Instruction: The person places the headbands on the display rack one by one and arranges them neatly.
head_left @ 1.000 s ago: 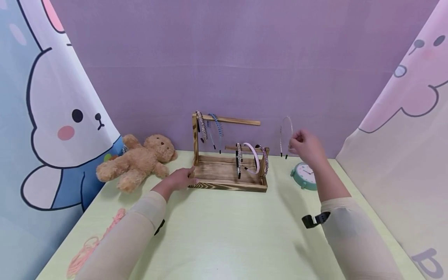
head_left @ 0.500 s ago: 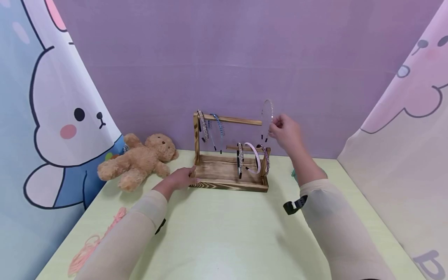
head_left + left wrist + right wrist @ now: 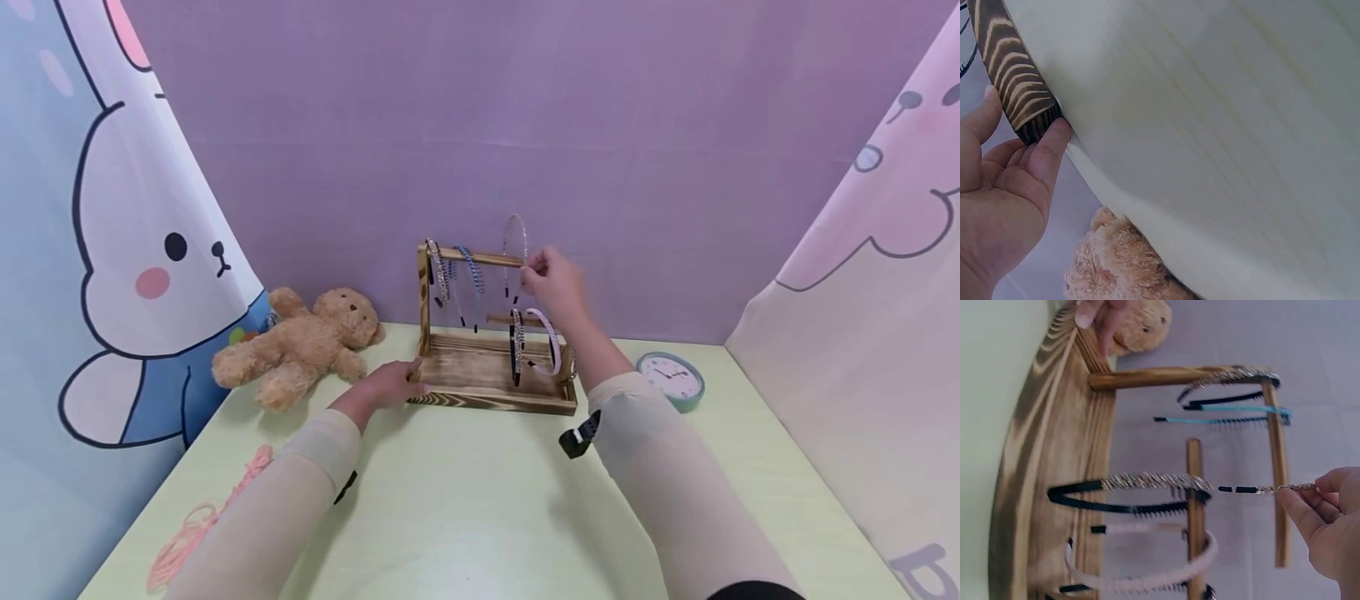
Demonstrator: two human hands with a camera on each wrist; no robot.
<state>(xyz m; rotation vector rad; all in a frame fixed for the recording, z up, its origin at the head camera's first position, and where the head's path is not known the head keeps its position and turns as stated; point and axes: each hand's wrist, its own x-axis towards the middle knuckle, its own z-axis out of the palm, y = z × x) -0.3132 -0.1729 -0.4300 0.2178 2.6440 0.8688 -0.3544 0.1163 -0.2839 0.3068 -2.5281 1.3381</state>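
A wooden headband rack [image 3: 461, 367] stands on the table with two bars, one high and one low. My left hand [image 3: 386, 385] grips its front left corner, thumb on one side and fingers on the other. Between thumb and fingers my right hand [image 3: 557, 287] pinches a thin sparkly headband [image 3: 1266, 489], black tips down, its arch rising above the high bar [image 3: 491, 258] near the free end. Further left on that bar hang a jewelled headband [image 3: 438, 271] and a blue headband [image 3: 472, 271]. The low bar carries another jewelled headband [image 3: 517, 346] and a pink headband [image 3: 553, 337].
Left of the rack lies a brown teddy bear [image 3: 303, 342]. A green-rimmed clock [image 3: 671, 379] lies to the right, beside my right forearm. Pink yarn [image 3: 180, 550] is at the table's left front. A purple cloth [image 3: 637, 167] hangs behind.
My right hand has carried the thin headband leftward from above the clock, first rising, to the free end of the high bar. The left hand has stayed on the rack's corner.
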